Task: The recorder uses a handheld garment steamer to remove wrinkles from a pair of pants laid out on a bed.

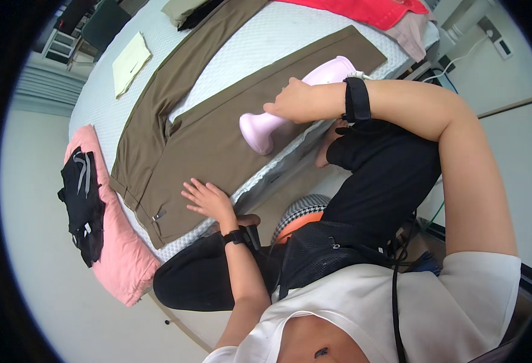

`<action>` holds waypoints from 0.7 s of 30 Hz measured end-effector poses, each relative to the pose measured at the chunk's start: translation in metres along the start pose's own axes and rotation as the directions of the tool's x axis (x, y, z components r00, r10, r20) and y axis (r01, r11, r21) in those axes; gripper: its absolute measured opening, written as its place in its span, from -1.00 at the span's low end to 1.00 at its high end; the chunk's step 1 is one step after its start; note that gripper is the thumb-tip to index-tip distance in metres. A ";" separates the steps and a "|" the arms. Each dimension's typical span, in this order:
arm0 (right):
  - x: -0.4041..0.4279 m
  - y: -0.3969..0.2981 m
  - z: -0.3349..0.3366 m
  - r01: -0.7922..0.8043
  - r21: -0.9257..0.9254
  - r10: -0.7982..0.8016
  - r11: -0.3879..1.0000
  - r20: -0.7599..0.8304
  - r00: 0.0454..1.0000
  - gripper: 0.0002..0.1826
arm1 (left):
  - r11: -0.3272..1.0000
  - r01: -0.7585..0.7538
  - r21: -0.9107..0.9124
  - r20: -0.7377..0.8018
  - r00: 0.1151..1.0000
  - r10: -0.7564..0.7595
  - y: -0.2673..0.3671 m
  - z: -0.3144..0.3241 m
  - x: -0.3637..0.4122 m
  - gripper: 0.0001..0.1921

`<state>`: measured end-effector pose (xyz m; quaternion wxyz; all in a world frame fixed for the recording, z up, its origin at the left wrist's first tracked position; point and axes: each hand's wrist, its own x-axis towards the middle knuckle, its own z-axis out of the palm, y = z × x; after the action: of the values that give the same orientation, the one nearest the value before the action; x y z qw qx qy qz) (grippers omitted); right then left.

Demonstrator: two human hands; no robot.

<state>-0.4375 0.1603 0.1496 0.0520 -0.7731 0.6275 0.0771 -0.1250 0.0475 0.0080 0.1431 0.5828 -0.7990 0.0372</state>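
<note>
My right hand (295,102) grips the handle of a pink handheld garment steamer (332,70). The steamer's flared head points to the lower left, over one leg of a pair of brown trousers (216,140); whether it touches the fabric I cannot tell. A white cord leaves its far end beside my wrist. Flat on the trousers near the waistband, my left hand (209,199) rests with fingers spread and holds nothing. The trousers lie lengthwise on a white quilted mattress (234,59), with the waistband at the left and the other leg curving away toward the back.
A folded cream cloth (132,63) lies on the mattress. At the left end is a pink pillow (111,236) with a black garment (84,204) on top. Red cloth (361,13) drapes the far right corner. Below the mattress edge sits a houndstooth-and-orange round object (302,218), partly hidden.
</note>
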 end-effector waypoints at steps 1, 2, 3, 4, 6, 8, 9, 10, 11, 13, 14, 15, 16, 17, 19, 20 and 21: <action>-0.002 0.000 0.000 -0.024 -0.002 0.024 1.000 0.046 0.999 -0.65 | 1.000 -0.010 0.005 0.001 1.000 0.010 -0.002 -0.001 0.001 -0.49; -0.007 0.004 0.001 -0.030 0.006 0.030 1.000 0.043 0.999 -0.65 | 0.999 0.020 0.047 0.026 0.999 -0.022 -0.005 -0.002 0.003 -0.49; -0.013 0.009 0.002 -0.047 0.021 0.045 0.999 0.061 0.997 -0.64 | 0.995 0.052 0.090 0.048 0.997 -0.056 -0.009 -0.003 0.005 -0.49; -0.019 0.014 0.003 -0.063 0.035 0.060 0.997 0.079 0.995 -0.63 | 0.992 0.080 0.102 0.073 0.994 -0.087 -0.013 -0.001 0.006 -0.49; -0.031 0.022 0.005 -0.106 0.022 0.104 0.994 0.097 0.990 -0.62 | 0.994 0.090 0.062 0.106 0.990 -0.096 -0.016 0.000 0.006 -0.48; -0.042 0.031 0.005 -0.160 -0.018 0.162 0.987 0.123 0.979 -0.62 | 0.994 0.103 0.021 0.142 0.984 -0.105 -0.017 0.001 0.008 -0.48; -0.047 0.034 0.003 -0.162 -0.014 0.162 0.987 0.123 0.979 -0.62 | 0.994 0.101 0.029 0.144 0.984 -0.104 -0.017 0.002 0.007 -0.48; -0.052 0.036 0.001 -0.176 -0.057 0.181 0.983 0.121 0.976 -0.62 | 0.994 0.100 0.036 0.147 0.984 -0.104 -0.017 0.002 0.007 -0.48; -0.055 0.038 0.001 -0.189 -0.101 0.200 0.977 0.117 0.973 -0.63 | 0.994 0.097 0.039 0.149 0.984 -0.102 -0.017 0.003 0.007 -0.48; -0.054 0.042 0.001 -0.191 -0.125 0.205 0.974 0.107 0.973 -0.65 | 0.990 0.095 0.101 0.112 0.988 -0.106 -0.010 0.004 0.006 -0.48; -0.051 0.042 0.002 -0.173 -0.131 0.188 0.976 0.118 0.975 -0.65 | 0.990 0.094 0.101 0.112 0.988 -0.106 -0.007 0.004 0.004 -0.48; -0.046 0.042 0.001 -0.152 -0.137 0.169 0.979 0.128 0.977 -0.64 | 0.993 0.069 0.101 0.087 0.993 -0.078 -0.006 0.003 0.003 -0.48; -0.041 0.039 0.000 -0.150 -0.136 0.167 0.979 0.128 0.978 -0.64 | 0.994 0.043 0.101 0.062 0.997 -0.050 -0.006 0.003 0.002 -0.48; -0.034 0.036 0.000 -0.127 -0.102 0.140 0.987 0.123 0.983 -0.64 | 0.994 0.045 0.103 0.062 0.997 -0.052 -0.006 0.003 0.001 -0.48; -0.026 0.028 -0.002 -0.108 -0.068 0.116 0.992 0.116 0.986 -0.64 | 0.998 0.043 0.041 0.090 0.995 -0.047 -0.006 0.003 0.001 -0.48; -0.022 0.024 -0.003 -0.096 -0.042 0.100 0.995 0.112 0.989 -0.64 | 0.998 0.043 0.042 0.089 0.995 -0.046 -0.005 0.003 0.001 -0.48; -0.019 0.022 -0.003 -0.082 -0.012 0.083 0.997 0.106 0.991 -0.64 | 0.999 0.037 0.031 0.080 0.996 -0.040 -0.004 0.004 0.000 -0.48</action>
<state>-0.4628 0.1739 0.1560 0.0788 -0.7416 0.6549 0.1226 -0.1218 0.0455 0.0042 0.1030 0.6011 -0.7922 0.0226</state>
